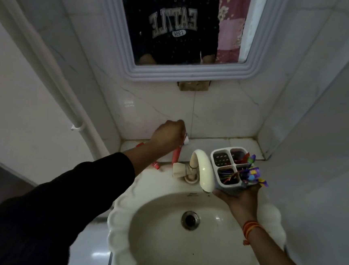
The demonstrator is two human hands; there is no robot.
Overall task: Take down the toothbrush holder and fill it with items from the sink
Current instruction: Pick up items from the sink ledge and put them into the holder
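Note:
My right hand (240, 198) holds the white toothbrush holder (228, 156) from below, over the right rim of the sink (124, 208). The holder has several compartments, and colourful toothbrushes (252, 174) stick out of its right side. My left hand (167, 135) is closed around a red toothpaste tube (176, 156) above the tiled ledge behind the tap, the tube hanging down with its white cap by my fingers. Another red tube (155, 165) lies on the ledge under my left forearm, partly hidden.
A cream tap (203, 168) curves over the basin between my two hands. The drain (190, 220) sits in the middle of the basin. A framed mirror (121, 49) hangs on the tiled wall above. A white pipe (48, 72) runs down the left wall.

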